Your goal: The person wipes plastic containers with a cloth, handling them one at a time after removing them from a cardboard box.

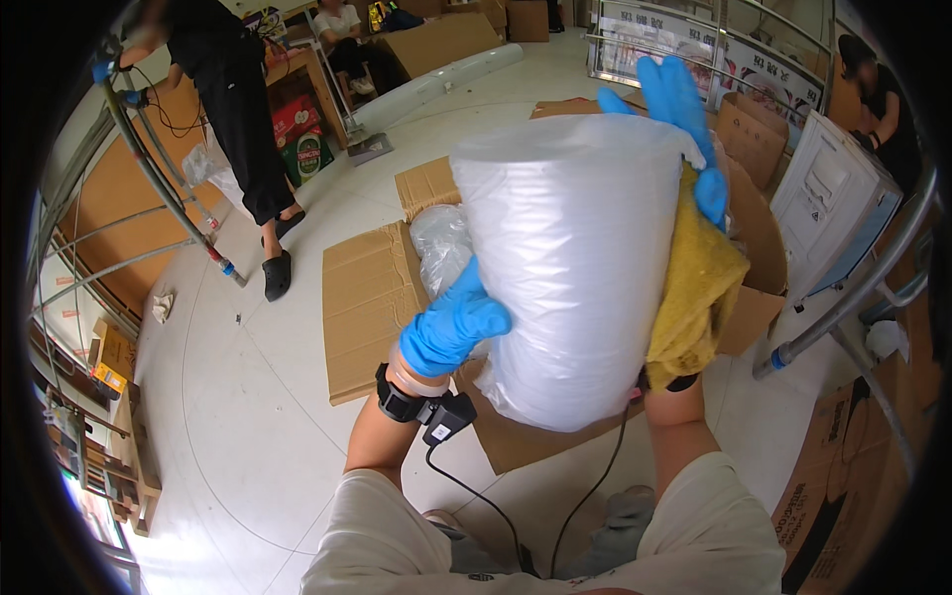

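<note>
A large white cylindrical bundle in clear plastic film (569,260) is held upright and slightly tilted in front of me, its side finely ridged. Against its left side presses my left hand (454,327), in a blue glove. My right hand (684,111), gloved the same way, supports the right side with fingers spread past the top. A yellow cloth (695,282) hangs between the bundle and my right forearm. Below stands an open cardboard box (372,309) with its flaps folded out; another clear plastic package (442,242) shows inside. The bundle hides most of the box.
At the left, a person (216,89) stands beside a metal pipe frame (156,171). Another person (881,111) is at the right, near a white appliance (833,201). A curved metal pipe (855,297) and a printed carton (833,476) flank my right side.
</note>
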### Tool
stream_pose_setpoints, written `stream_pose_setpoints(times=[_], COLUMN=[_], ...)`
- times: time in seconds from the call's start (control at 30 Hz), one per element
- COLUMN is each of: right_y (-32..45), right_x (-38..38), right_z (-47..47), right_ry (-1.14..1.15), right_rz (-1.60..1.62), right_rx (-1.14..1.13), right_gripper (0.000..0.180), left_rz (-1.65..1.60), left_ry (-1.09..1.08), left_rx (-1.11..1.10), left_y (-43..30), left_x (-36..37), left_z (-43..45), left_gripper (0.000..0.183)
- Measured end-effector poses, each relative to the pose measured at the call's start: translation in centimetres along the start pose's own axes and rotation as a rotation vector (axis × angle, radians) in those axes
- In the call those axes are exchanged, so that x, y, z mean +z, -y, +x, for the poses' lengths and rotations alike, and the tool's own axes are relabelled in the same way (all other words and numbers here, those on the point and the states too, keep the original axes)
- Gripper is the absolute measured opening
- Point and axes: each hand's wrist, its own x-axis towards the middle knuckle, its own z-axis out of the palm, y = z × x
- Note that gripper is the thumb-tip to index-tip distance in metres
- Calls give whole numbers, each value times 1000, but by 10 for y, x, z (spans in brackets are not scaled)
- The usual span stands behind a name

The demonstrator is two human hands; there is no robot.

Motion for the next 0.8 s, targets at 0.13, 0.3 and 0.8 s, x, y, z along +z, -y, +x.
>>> stream_pose_setpoints(times=[0.13, 0.3, 0.8], right_y=[-8, 1, -10], right_x=[24, 37, 71], right_z=[2, -9, -42], right_ry=[-81, -349, 162], right_rz=[54, -278, 121], right_rx=[-83, -134, 53], right_gripper=[75, 74, 109], left_rz=[203, 337, 156], left_ry=[15, -122, -423], left_rx=[128, 117, 391], left_y=[-26, -32, -47], left_x=[7, 29, -3], left_z=[3, 8, -32], left_gripper=[97, 107, 109])
